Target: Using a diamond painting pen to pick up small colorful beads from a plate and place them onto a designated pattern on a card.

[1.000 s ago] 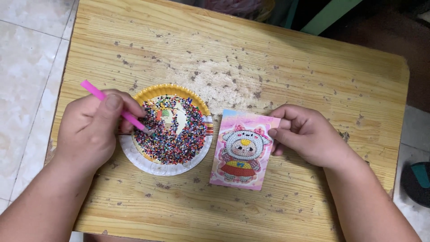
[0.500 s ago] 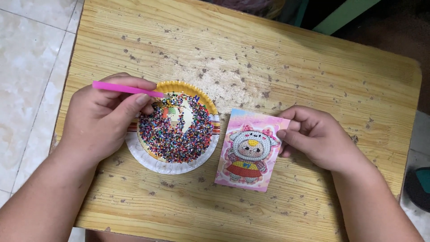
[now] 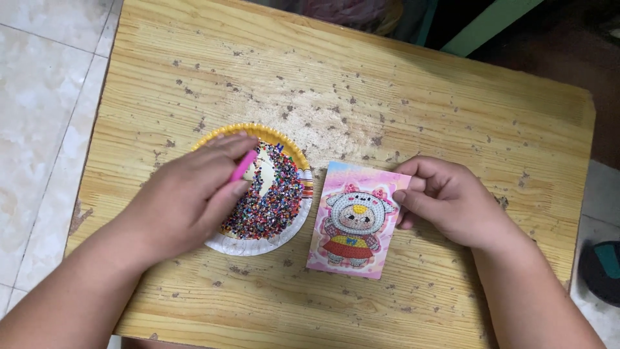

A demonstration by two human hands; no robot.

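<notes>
My left hand [image 3: 187, 197] covers the left half of a paper plate [image 3: 258, 244] with a yellow rim, which is heaped with several tiny coloured beads [image 3: 274, 200]. Its fingers are closed around a pink stick-like pen [image 3: 243, 165], of which only a short piece shows between them. To the right of the plate lies a pink picture card [image 3: 352, 220] showing a cartoon figure made of beads. My right hand [image 3: 452, 203] pinches the card's right edge with thumb and fingers.
Everything sits on a worn, speckled wooden table [image 3: 387, 90]. Pale floor tiles [image 3: 39, 97] show on the left. A dark shoe with a teal patch [image 3: 600, 268] lies past the table's right edge.
My left hand has moved right over the plate and turned the pink pen, so most of it is now hidden in the fingers. The right hand and card have stayed in place.
</notes>
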